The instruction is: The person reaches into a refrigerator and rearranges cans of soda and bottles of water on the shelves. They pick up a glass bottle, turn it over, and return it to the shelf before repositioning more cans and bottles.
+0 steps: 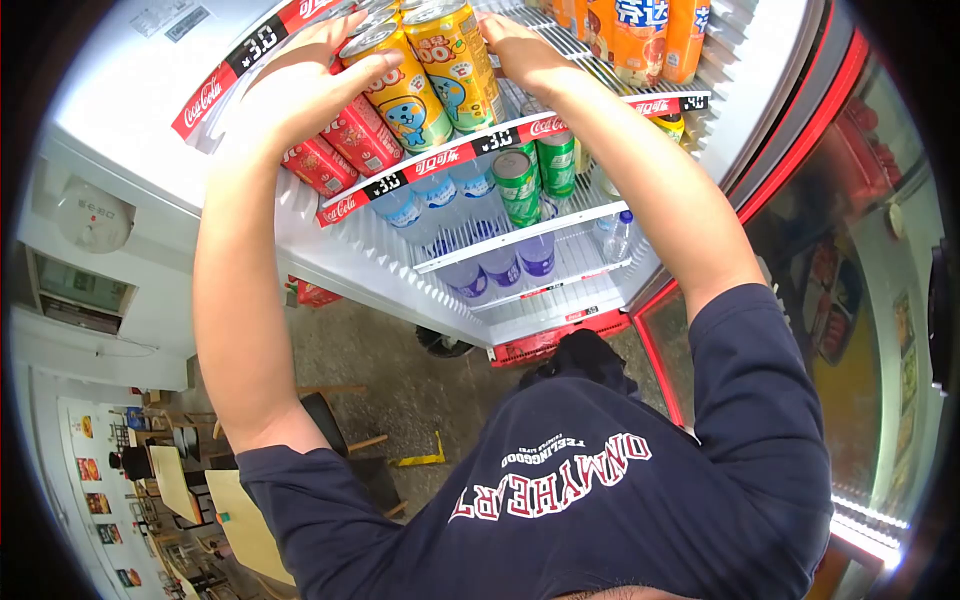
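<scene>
Yellow cans with a blue cartoon figure [405, 100] stand in rows on an upper fridge shelf, with red cans [362, 137] to their left. Against the left side of the yellow cans lies my left hand [325, 75], its thumb stretched over a can and its fingers apart. My right hand [515, 50] is at the right side of the same cans, fingers extended beside them. Neither hand is wrapped round a can. Part of the right fingertips is hard to make out at the top edge.
Orange bottles [640, 40] stand at the upper right. Below are green cans [517, 185], clear bottles and purple-labelled bottles [500, 265]. The open fridge door [820, 120] is on the right. Red price strips [430, 160] edge the shelf. Tables [178, 485] stand at lower left.
</scene>
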### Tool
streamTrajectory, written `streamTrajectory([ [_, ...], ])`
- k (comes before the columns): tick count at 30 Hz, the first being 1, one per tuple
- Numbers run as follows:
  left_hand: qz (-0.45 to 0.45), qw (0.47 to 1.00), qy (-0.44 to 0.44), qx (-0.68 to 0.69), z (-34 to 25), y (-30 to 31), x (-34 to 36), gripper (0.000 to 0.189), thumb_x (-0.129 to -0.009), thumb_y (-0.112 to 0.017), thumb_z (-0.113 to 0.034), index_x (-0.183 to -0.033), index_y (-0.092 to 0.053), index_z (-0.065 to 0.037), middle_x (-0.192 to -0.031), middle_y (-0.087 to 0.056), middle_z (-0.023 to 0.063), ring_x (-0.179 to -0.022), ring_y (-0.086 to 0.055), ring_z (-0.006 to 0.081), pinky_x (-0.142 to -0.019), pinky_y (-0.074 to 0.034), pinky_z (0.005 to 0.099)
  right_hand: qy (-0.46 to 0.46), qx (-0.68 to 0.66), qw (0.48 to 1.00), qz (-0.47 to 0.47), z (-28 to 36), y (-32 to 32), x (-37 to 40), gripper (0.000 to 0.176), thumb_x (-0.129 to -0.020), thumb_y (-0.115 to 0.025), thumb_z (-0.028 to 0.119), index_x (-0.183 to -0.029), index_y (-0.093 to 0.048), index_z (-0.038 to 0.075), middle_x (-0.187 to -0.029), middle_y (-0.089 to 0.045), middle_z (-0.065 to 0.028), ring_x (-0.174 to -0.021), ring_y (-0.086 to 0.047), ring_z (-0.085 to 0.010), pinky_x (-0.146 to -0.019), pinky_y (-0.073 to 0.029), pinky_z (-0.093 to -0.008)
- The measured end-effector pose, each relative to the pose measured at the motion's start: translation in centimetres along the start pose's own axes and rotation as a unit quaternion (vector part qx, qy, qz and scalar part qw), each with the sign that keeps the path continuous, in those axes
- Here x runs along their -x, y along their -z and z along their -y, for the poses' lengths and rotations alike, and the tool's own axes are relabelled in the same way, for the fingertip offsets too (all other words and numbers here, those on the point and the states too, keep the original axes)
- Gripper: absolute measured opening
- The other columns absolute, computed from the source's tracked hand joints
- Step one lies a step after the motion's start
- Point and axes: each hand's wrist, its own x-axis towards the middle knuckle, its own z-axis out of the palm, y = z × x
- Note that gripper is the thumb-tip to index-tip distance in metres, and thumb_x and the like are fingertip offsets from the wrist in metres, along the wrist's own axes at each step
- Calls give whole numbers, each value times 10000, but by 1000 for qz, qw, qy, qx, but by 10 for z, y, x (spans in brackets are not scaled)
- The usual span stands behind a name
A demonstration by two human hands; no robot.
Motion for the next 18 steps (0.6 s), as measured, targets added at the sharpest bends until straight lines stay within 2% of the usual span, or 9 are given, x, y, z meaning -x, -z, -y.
streamTrajectory([
  [1, 14, 1000, 3, 10, -1, -1, -3, 719, -951, -570, -578, -1512, -466, -140, -1455, -539, 191, -1350, -510, 328, -1107, -403, 407, -7, 7, 1000, 11, 3, 1, 2, 504, -1081, -329, 376, -1491, -447, 107, -1483, -514, -78, -1382, -494, -231, -1030, -497, -378],
  [7, 48, 998, 39, 4, -16, -2, -8, 736, -930, -564, -573, -1537, -441, -176, -1464, -534, 201, -1324, -536, 341, -1089, -422, 407, 29, 59, 998, 23, -10, 3, -8, 483, -1079, -336, 362, -1463, -476, 103, -1468, -522, -81, -1310, -545, -213, -1028, -496, -381],
  [8, 58, 997, 54, 11, -19, 2, -8, 732, -926, -567, -568, -1535, -445, -181, -1463, -535, 202, -1321, -540, 341, -1086, -424, 406, 38, 40, 998, -19, -8, -2, -6, 488, -1077, -328, 370, -1453, -483, 100, -1424, -558, -91, -1270, -564, -205, -1036, -478, -367],
  [11, 67, 995, 68, 25, -18, 3, -9, 725, -916, -575, -558, -1528, -458, -188, -1448, -549, 205, -1312, -550, 341, -1076, -430, 401, 86, 176, 980, -24, 5, -2, -1, 506, -1077, -318, 396, -1449, -489, 100, -1387, -585, -92, -1253, -570, -201, -1052, -450, -349],
  [12, 78, 994, 74, 20, -19, 6, -11, 731, -909, -578, -559, -1525, -460, -182, -1426, -568, 212, -1308, -553, 341, -1072, -433, 395, 65, 141, 988, 0, 8, 0, 1, 535, -1068, -279, 486, -1448, -521, 196, -1497, -517, -62, -1415, -438, -262, -1175, -321, -387],
  [15, 65, 995, 67, -21, -25, 9, -11, 735, -900, -585, -537, -1518, -461, -157, -1410, -576, 227, -1316, -546, 352, -1089, -420, 407, 37, 108, 993, 9, 22, 2, 11, 528, -1063, -311, 509, -1436, -533, 208, -1491, -527, -69, -1392, -468, -257, -1163, -343, -383],
  [16, 72, 996, 53, -25, -25, 11, -12, 737, -896, -590, -527, -1518, -460, -154, -1433, -557, 226, -1331, -534, 347, -1098, -412, 413, -5, 108, 994, 10, 24, 2, 9, 553, -1051, -327, 556, -1430, -539, 214, -1484, -532, -74, -1392, -468, -265, -1161, -347, -388],
  [17, 66, 996, 51, -30, -22, 8, -14, 745, -891, -602, -530, -1525, -455, -167, -1479, -516, 228, -1370, -501, 337, -1121, -393, 407, -1, 130, 992, -1, 22, -1, 2, 600, -1029, -356, 612, -1437, -531, 208, -1481, -535, -83, -1390, -471, -274, -1159, -350, -391],
  [18, 83, 992, 84, -42, -24, 8, -15, 762, -892, -619, -531, -1546, -427, -192, -1519, -463, 249, -1452, -405, 348, -1179, -333, 395, -49, 106, 993, -26, 17, -3, 0, 643, -1006, -389, 646, -1479, -480, 220, -1493, -522, -109, -1399, -464, -282, -1172, -337, -398],
])
